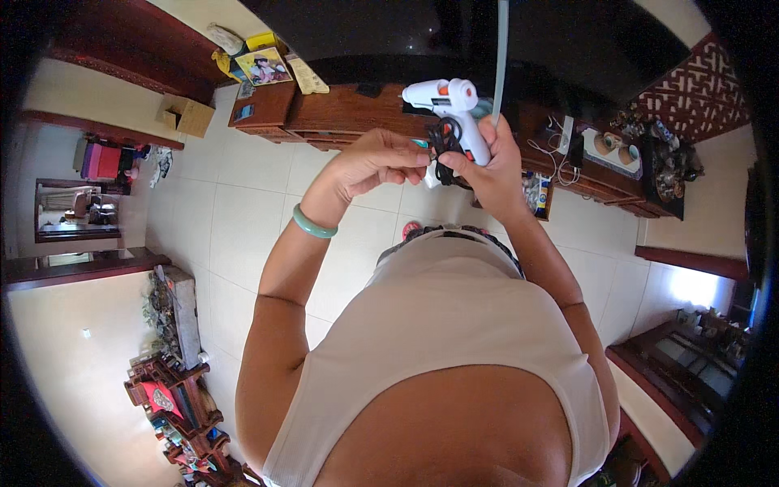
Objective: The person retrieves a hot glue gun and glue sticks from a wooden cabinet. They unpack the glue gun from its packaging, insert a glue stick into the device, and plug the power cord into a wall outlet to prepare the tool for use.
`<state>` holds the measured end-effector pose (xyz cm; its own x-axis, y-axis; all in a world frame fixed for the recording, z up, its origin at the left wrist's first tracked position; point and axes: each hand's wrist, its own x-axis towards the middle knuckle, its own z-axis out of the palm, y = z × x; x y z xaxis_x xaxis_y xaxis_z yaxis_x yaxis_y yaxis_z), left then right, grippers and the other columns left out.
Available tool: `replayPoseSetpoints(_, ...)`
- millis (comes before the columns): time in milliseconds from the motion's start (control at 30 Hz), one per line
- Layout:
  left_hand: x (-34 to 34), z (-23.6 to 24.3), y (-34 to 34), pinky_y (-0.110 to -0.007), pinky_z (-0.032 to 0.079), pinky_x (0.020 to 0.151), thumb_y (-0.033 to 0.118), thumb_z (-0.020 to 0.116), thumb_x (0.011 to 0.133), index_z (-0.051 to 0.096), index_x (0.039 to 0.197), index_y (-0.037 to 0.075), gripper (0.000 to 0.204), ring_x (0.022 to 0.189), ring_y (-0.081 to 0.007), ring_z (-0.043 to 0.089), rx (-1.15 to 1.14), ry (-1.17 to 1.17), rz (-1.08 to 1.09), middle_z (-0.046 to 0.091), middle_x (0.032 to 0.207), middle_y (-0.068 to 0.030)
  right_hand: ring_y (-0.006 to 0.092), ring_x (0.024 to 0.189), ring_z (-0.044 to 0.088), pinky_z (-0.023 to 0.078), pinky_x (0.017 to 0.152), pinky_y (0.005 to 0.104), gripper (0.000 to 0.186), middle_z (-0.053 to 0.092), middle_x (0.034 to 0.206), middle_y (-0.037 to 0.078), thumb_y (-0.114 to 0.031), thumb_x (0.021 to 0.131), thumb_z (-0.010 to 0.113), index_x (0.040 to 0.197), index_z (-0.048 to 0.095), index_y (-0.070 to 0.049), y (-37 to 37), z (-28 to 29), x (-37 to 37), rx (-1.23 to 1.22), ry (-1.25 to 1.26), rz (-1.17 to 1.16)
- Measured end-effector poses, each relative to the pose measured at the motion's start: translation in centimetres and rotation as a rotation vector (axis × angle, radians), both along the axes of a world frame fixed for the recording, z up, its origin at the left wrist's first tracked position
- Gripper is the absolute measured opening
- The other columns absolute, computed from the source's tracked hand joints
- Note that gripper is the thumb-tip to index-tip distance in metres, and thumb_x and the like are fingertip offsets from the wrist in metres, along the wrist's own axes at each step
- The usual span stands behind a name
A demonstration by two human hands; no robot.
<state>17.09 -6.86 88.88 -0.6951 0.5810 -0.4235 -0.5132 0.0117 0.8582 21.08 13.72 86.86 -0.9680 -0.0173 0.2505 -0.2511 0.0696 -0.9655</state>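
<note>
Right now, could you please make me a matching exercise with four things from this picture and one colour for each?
Things:
1. glue gun
2. cord
3. bracelet
4. cardboard box

Colours:
A. black
B. brown
C. white with an orange trigger
D. pale green

Pairs: 1-C, 2-A, 3-D, 4-B

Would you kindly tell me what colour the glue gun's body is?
The glue gun is white with an orange trigger part, seen best in the head view, held in the right hand.
</note>
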Motion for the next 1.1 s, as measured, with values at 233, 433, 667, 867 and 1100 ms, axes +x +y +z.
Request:
replayPoseSetpoints(233,2.7,-0.7,0.0,-0.025,0.051,0.059,0.003,0.07,0.074,0.064,0.082,0.0,0.01,0.066,-0.0172,0.064,-0.226,0.812,0.278,0.066,0.077,-0.009,0.0054,0.062,0.043,0.035,0.053,0.0204,0.038,0.051,0.078,0.001,-0.017,0.074,0.076,0.091,0.044,-0.005,-2.0,-2.3,-1.4,-0.26,-0.162,0.058)
replayPoseSetpoints(433,4.6,0.3,-2.8,-0.028,0.051,0.057,-0.001,0.071,0.064,0.064,0.08,0.003,0.018,0.065,-0.0169,0.062,-0.858,2.144,0.288,0.063,0.079,-0.0052,0.0015,0.05,0.041,0.026,0.042,0.0161,0.037,0.056,0.074,-0.001,-0.018,0.076,0.074,0.1,0.05,-0.003,-4.3,-0.1,-2.0,-0.631,-0.816,0.431)
replayPoseSetpoints(667,4.6,-2.3,-8.0,-0.024,0.053,0.056,0.007,0.066,0.082,0.064,0.09,-0.002,0.012,0.066,-0.0136,0.063,-0.036,0.445,0.519,0.064,0.078,-0.009,0.0067,0.069,0.04,0.038,0.057,0.0224,0.049,0.039,0.078,0.0,-0.015,0.071,0.078,0.084,0.031,-0.009,-10.0,-1.6,-3.9,-0.005,0.031,0.167)
replayPoseSetpoints(867,4.8,-3.1,-14.3,-0.018,0.052,0.056,0.012,0.066,0.083,0.065,0.091,-0.003,0.017,0.063,-0.0106,0.061,0.158,0.017,0.599,0.065,0.076,-0.0084,0.0096,0.071,0.035,0.036,0.063,0.0233,0.051,0.033,0.077,0.001,-0.017,0.071,0.078,0.086,0.03,-0.01,-15.9,-3.1,-4.9,0.008,0.056,0.343)
replayPoseSetpoints(1100,5.6,-5.5,-21.9,-0.019,0.049,0.059,0.008,0.069,0.078,0.065,0.088,0.0,0.014,0.064,-0.0082,0.06,0.206,-0.182,0.59,0.065,0.076,-0.0055,0.0085,0.073,0.037,0.037,0.065,0.0223,0.052,0.034,0.08,0.0,-0.018,0.07,0.079,0.087,0.03,-0.011,-22.7,-6.2,-5.7,-0.112,-0.106,0.558)
